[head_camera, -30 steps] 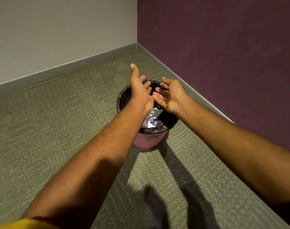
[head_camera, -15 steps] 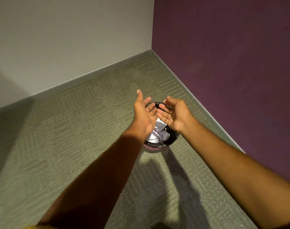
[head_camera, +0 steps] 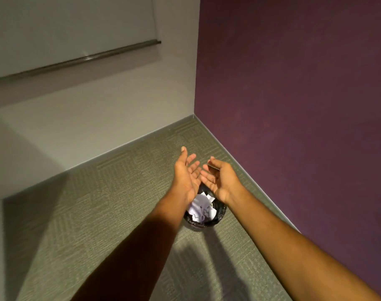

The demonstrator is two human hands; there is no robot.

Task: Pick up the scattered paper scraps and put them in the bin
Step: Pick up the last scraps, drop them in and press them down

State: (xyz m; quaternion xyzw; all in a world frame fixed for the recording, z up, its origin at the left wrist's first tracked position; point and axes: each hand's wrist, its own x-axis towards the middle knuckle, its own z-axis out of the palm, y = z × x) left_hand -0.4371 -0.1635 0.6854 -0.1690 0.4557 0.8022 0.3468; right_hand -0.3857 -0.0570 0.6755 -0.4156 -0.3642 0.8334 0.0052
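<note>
Two bare hands hover side by side over a small round bin lined with a black plastic bag [head_camera: 221, 212], just right of the frame's centre. The left hand [head_camera: 186, 177] has its palm turned inward and upward, fingers straight and slightly spread, thumb pointing toward the top of the picture. The right hand [head_camera: 220, 181] faces it, palm up, fingers loosely bent. Neither hand has hold of anything, and the fingertips of one nearly meet those of the other. Both forearms reach in from the bottom edge, the left from the lower middle and the right from the lower right corner.

Crumpled white paper scraps [head_camera: 201, 208] lie heaped inside the bin, showing in the gap below the two wrists. The hands cover the upper part of the bin's opening.

The bin stands on a grey-green ribbed carpet [head_camera: 98, 213], near the corner where a pale grey wall [head_camera: 109, 109] on the left meets a dark purple wall [head_camera: 293, 94] on the right. A long metal rail [head_camera: 87, 57] runs slantwise across the pale wall in the upper left of the frame. Dark shadows of the arms [head_camera: 217, 257] fall on the carpet below the bin, and a broad shadow covers the carpet and wall at the left edge.
</note>
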